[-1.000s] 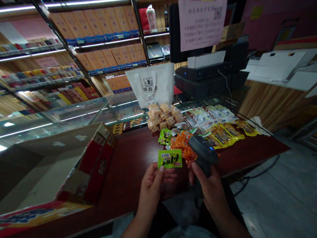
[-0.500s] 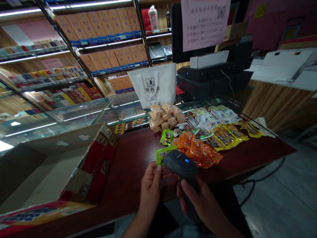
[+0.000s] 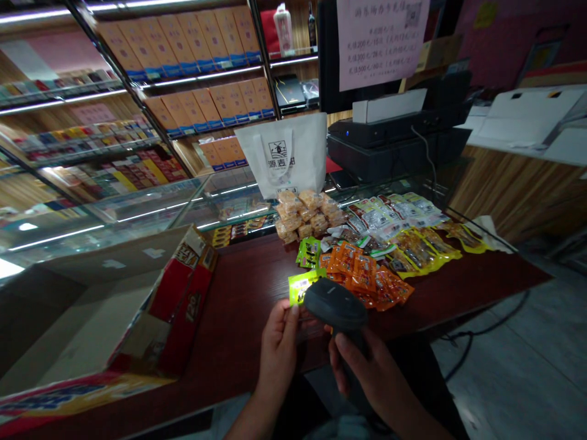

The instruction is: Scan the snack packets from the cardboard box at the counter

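My left hand (image 3: 279, 336) pinches a small green snack packet (image 3: 300, 286) by its lower edge, over the dark red counter. The packet is brightly lit. My right hand (image 3: 362, 366) is wrapped round the handle of a black barcode scanner (image 3: 336, 304), whose head points left at the packet and hides its right part. Just beyond lie more green packets (image 3: 309, 252) and a heap of orange snack packets (image 3: 360, 272). Yellow-edged packets (image 3: 424, 250) and silvery packets (image 3: 394, 214) spread to the right, and wrapped tan snacks (image 3: 305, 215) are piled behind.
An open cardboard box (image 3: 183, 305) stands on the left. A white paper bag (image 3: 287, 156) is upright behind the snacks, near a monitor with a pink notice (image 3: 380, 43) and a black cash drawer (image 3: 398, 153). A cable (image 3: 477, 223) runs along the counter's right side.
The green packet has turned bright under light, and the scanner's blue indicator no longer shows. Both hands stay almost in place.
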Demonstrator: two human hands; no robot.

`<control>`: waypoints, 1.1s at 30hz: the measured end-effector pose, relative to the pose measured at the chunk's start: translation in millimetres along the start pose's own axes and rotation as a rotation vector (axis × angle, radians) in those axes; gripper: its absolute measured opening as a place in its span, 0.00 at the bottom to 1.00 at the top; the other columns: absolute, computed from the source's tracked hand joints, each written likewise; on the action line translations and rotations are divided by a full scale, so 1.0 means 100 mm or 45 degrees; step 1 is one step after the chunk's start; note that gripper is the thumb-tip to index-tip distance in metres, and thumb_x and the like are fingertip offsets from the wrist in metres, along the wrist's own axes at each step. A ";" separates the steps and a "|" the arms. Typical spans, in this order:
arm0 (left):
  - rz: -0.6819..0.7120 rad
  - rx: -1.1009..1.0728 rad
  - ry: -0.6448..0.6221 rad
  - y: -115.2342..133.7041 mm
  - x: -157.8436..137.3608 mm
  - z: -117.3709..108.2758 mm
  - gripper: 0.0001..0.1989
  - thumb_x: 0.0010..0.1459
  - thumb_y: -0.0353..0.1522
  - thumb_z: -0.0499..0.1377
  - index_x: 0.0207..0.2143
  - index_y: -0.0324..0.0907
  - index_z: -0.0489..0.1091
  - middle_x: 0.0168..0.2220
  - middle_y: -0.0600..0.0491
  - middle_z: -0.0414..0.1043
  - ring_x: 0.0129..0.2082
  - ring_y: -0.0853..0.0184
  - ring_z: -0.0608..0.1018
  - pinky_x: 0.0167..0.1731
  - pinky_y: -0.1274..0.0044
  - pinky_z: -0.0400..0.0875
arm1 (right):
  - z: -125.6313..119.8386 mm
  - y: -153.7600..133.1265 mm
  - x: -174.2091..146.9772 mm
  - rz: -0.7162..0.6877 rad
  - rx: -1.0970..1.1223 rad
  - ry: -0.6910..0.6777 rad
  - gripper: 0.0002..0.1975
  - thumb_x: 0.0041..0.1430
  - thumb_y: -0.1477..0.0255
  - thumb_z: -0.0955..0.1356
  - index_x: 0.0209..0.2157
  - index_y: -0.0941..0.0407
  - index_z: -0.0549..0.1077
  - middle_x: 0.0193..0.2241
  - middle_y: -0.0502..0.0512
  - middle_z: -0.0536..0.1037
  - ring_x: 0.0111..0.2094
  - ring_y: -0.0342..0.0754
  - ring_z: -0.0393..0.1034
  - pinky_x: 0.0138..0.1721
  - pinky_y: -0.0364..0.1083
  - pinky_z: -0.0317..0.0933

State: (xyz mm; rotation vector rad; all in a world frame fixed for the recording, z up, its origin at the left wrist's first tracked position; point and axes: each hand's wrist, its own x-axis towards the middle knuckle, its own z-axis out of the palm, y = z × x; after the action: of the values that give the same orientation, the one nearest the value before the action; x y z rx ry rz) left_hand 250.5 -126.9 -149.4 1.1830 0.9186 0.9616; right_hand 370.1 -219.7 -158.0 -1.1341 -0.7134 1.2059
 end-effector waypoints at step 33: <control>-0.134 0.908 -0.313 -0.03 0.99 -0.37 0.32 0.57 0.46 0.57 0.58 0.37 0.58 0.19 0.59 0.70 0.13 0.70 0.68 0.14 0.81 0.60 | -0.24 0.14 0.14 0.087 0.112 0.239 0.28 0.52 0.45 0.70 0.37 0.57 0.73 0.16 0.44 0.71 0.12 0.39 0.60 0.15 0.39 0.55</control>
State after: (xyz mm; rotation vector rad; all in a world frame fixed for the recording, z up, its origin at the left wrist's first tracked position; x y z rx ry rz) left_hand 248.2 -22.1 -164.9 1.7815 1.1483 0.3813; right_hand 390.7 -213.5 -180.4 -1.1882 -0.4785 1.1585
